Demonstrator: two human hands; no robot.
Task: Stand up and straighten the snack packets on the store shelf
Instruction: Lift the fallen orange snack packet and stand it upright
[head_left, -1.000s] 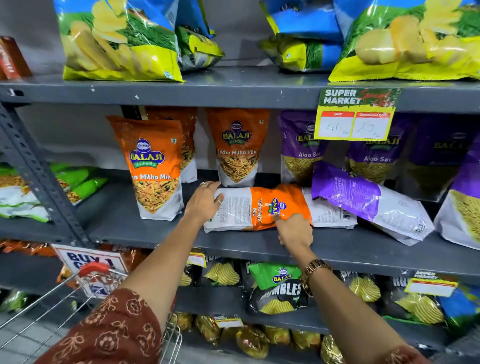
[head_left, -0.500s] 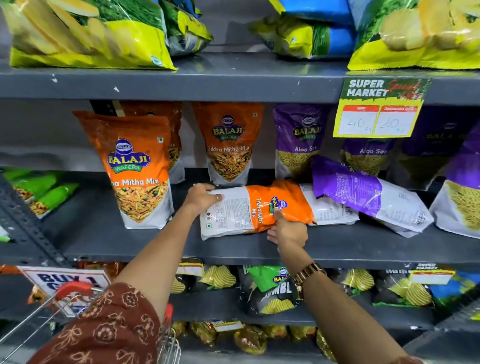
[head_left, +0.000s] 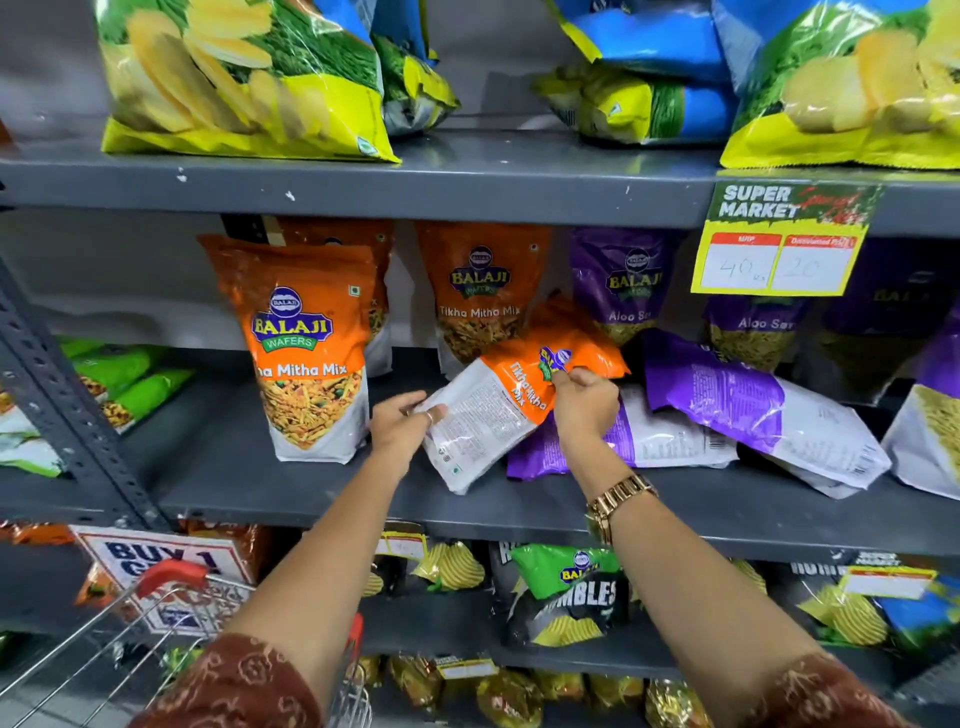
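Observation:
An orange and white Tikha Mitha Mix packet (head_left: 511, 397) is tilted up off the grey middle shelf (head_left: 311, 499), its orange top raised to the right. My left hand (head_left: 402, 423) grips its white bottom end. My right hand (head_left: 584, 402) pinches it near the logo. Beneath it lies a flat purple Aloo Sev packet (head_left: 670, 439), and another purple packet (head_left: 763, 415) lies slanted to the right. Orange packets stand upright at the left (head_left: 306, 348) and behind (head_left: 480, 291).
Purple Aloo Sev packets (head_left: 631, 283) stand at the back right. A yellow price tag (head_left: 779, 244) hangs from the upper shelf, which holds large chips bags (head_left: 234, 78). A trolley handle (head_left: 171, 571) is at lower left. Green packets (head_left: 124, 374) lie in the left bay.
The orange packet lay flat on the purple packets; both hands have now lifted and turned it, top end rising to the right. The camera has moved closer.

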